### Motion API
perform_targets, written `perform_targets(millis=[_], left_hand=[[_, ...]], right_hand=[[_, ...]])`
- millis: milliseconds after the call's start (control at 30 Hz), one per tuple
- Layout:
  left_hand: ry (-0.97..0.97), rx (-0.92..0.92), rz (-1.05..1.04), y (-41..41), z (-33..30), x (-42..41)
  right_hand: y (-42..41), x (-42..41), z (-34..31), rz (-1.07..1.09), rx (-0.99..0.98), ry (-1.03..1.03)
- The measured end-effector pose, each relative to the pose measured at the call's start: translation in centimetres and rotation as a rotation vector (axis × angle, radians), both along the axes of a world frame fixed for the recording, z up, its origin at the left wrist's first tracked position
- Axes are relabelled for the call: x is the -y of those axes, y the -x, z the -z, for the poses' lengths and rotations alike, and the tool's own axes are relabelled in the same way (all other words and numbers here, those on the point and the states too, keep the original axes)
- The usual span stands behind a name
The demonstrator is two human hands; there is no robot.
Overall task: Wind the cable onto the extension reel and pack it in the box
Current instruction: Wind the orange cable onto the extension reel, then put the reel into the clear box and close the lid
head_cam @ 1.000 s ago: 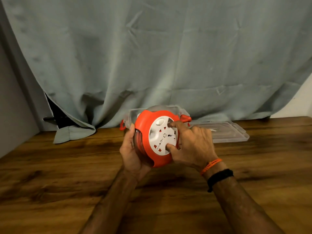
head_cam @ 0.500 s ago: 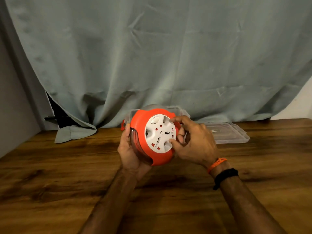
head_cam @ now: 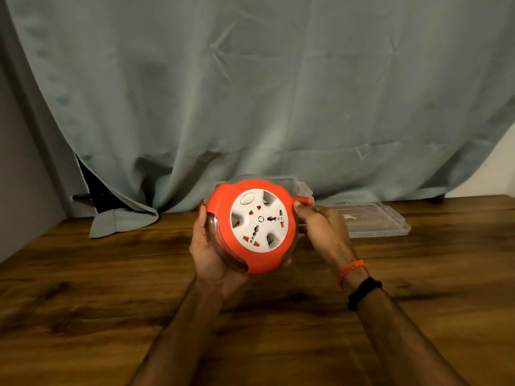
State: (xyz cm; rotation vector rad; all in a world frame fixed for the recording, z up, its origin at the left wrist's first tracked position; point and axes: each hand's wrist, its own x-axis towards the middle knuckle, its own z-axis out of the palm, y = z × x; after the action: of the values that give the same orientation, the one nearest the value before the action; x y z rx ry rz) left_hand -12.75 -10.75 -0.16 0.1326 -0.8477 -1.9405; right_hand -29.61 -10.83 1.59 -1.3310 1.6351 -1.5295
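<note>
A grey-green curtain (head_cam: 250, 93) hangs across the whole background, its hem bunched on the far left of a dark wooden counter (head_cam: 97, 288). A strip of pale wall (head_cam: 490, 174) shows at the right edge.

Against the curtain at the back of the counter stands a clear plastic box (head_cam: 299, 188), mostly hidden behind the reel, with a red latch (head_cam: 305, 201) showing on its right side. Its clear lid (head_cam: 373, 221) lies flat on the counter just to the right of it.

In front of the box, held above the counter at mid-frame, is the reel (head_cam: 250, 227): a round orange body with a white socket face (head_cam: 260, 220) turned toward the camera and a clear rim along its left and lower edge. No loose cable can be seen trailing from it.

The left hand (head_cam: 209, 257) cups the reel from below and the left, its grip wrapped around the rim with the thumb along the left edge. The right hand (head_cam: 323, 229) is at the reel's right edge, fingers curled with the tips pressed against the rim; whether that grip closes on a part of the reel or on the cable end cannot be told. The right wrist wears an orange thread (head_cam: 351, 270) and a black band (head_cam: 363, 292).
</note>
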Motion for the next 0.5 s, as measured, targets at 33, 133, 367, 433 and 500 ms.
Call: perform_targets(millis=[33, 133, 367, 433, 500], left_hand=[[-0.002, 0.013, 0.016, 0.0, 0.0, -0.1], [-0.008, 0.02, 0.062, -0.2, 0.2, 0.0], [-0.028, 0.062, 0.114, -0.3, 0.0, -0.3], [-0.042, 0.076, 0.088, -0.5, -0.1, -0.4], [-0.05, 0.102, 0.08, -0.9, -0.1, -0.3]], right_hand=[[-0.2, 0.2, -0.1, -0.044, 0.088, 0.013], [-0.4, -0.2, -0.6, -0.125, 0.286, 0.098], [-1.1, -0.7, -0.7, -0.212, 0.404, 0.224], [-1.4, -0.5, -0.4, -0.231, 0.42, 0.233], [-1.5, -0.3, -0.1, -0.238, 0.398, 0.238]])
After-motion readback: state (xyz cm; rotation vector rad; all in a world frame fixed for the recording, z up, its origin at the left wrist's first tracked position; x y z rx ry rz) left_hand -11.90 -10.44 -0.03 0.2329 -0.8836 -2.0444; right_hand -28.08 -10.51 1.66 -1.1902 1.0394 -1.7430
